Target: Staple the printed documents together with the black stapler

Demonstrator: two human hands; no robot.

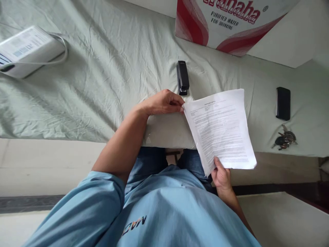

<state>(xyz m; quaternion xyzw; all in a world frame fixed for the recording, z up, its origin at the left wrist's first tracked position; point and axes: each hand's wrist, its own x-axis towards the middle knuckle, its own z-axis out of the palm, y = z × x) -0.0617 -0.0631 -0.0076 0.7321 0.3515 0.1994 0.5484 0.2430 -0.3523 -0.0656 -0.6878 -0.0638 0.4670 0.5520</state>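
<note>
The left hand (164, 102) pinches the top left corner of the papers (221, 130), thumb and fingers closed together on that corner. Its fingertips are hard to make out, since they curl under the knuckles. The right hand (221, 176) grips the bottom edge of the papers; the thumb lies on the printed face and the other fingers are hidden behind the sheets, so only the clamp itself is plain. The papers hang tilted between the 2 hands, above the edge of the cloth (102, 85) and the person's lap. How many sheets there are cannot be told, though a stepped edge shows along the lower left side. The print is too small to read.

Just beyond the left fingers lies a black stapler (182, 77), flat on the cloth, its near end close to the paper corner but apart from it. Well to the right of the right hand, a phone (283, 103) lies face down or dark, and near it, closer to the table edge, a bunch of keys (284, 139). Far left of the left hand sits a white box (25, 49) with a cable looped by it; the picture's edge cuts it off. Beyond the papers, a carton (231, 24) is cut off at the top, with only part of its lettering in view. The blue shirt (159, 212) hides most of the legs.
</note>
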